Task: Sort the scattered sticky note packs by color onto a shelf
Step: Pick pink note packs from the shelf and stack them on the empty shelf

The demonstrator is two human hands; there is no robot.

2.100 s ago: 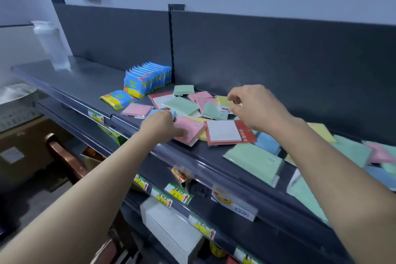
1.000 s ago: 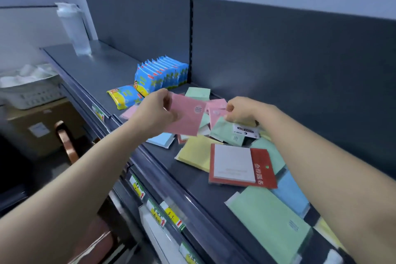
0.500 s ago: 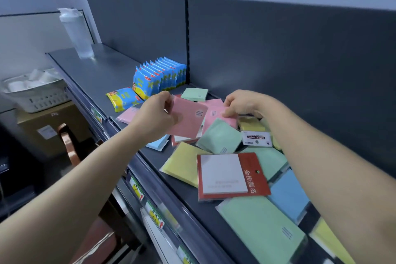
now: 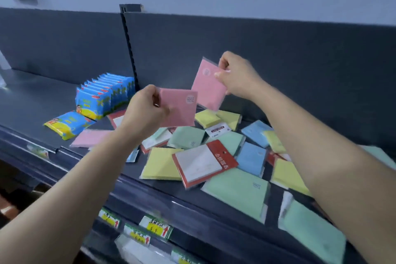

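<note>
— Starting on the left, what sits on the shelf (image 4: 32,96)?
— A row of blue packets (image 4: 105,94) stands upright by the back panel. One fallen packet (image 4: 68,124) lies flat in front of it. A pink sticky note pack (image 4: 92,137) lies near the front edge.
— And the left hand (image 4: 143,111)?
— Raised over the pile, thumb and fingers pinching the left edge of a second pink pack (image 4: 182,107).
— The right hand (image 4: 235,77)?
— Higher and further back, fingertips pinching the upper right corner of a third pink pack (image 4: 209,88), which hangs tilted. Whether the two held packs touch, I cannot tell.
— Beneath them?
— Scattered packs overlap on the shelf: a yellow pack (image 4: 160,165), a red-and-white pack (image 4: 203,163), a blue pack (image 4: 251,158) and a green pack (image 4: 237,191).
</note>
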